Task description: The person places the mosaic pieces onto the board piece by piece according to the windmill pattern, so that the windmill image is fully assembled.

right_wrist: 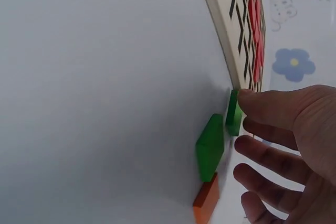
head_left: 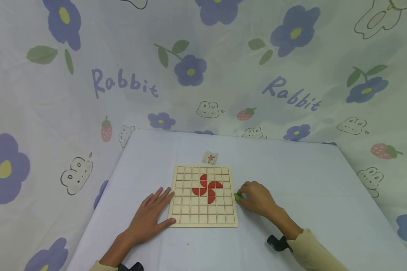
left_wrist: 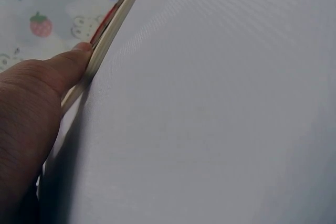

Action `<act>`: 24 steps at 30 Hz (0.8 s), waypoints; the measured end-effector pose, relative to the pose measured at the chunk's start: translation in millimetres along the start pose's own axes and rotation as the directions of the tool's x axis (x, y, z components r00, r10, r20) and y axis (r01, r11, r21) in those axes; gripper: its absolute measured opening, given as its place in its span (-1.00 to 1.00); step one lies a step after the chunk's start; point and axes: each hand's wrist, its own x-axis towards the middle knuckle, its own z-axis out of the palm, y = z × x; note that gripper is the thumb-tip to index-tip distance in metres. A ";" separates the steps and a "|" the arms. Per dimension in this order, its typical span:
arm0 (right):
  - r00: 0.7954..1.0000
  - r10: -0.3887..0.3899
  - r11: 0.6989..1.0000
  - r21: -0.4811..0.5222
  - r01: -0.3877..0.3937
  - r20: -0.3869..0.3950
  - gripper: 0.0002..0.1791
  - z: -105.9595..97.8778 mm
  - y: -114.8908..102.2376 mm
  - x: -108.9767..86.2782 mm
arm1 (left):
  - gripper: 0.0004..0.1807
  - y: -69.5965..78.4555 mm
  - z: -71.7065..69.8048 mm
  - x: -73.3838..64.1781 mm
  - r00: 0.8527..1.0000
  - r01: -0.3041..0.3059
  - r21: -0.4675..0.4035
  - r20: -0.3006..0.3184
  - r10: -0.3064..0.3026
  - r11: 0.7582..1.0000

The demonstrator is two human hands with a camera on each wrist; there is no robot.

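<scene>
A square wooden grid board [head_left: 203, 225] lies on the white table. Several red quarter-round pieces [head_left: 199, 191] sit in its middle cells in a pinwheel shape. My left hand [head_left: 148, 218] rests at the board's left edge, fingers spread and thumb on the lower left corner. Just off the right edge, my right hand [head_left: 257, 197] pinches a small green block [right_wrist: 234, 114] between thumb and index finger. Its other fingers hang loosely bent. Below them in the right wrist view, a second green block [right_wrist: 211, 145] and an orange block [right_wrist: 206, 200] lie on the table.
Behind the board's far edge lies a small card [head_left: 210, 157] printed with a grid and a red pinwheel figure. A cloth [head_left: 224, 82] with flowers and rabbits hangs around the back and sides of the white table [head_left: 291, 165].
</scene>
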 end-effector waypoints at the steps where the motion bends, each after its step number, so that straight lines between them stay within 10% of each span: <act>1: 1.000 0.004 1.000 0.008 -0.004 0.004 -0.80 0.4 1.3 -2.0 | -0.04 -0.1 0.1 0.0 1.000 -0.001 0.000 0.000 0.001 1.000; 9: 0.993 -0.100 0.995 0.018 0.101 -0.066 -0.80 9.3 11.7 -6.5 | -0.05 0.8 -0.6 0.7 1.000 0.000 0.004 0.003 0.000 1.000; 16: 0.943 -0.280 0.958 -0.108 0.264 -0.181 -0.85 10.9 20.0 -1.2 | -0.04 2.7 -2.5 0.6 1.000 0.010 -0.013 0.025 -0.010 1.000; 24: 0.917 -0.278 0.960 -0.041 0.279 -0.286 -0.65 4.5 9.1 12.6 | -0.04 2.1 -1.9 0.1 1.000 0.004 -0.005 0.010 -0.004 1.000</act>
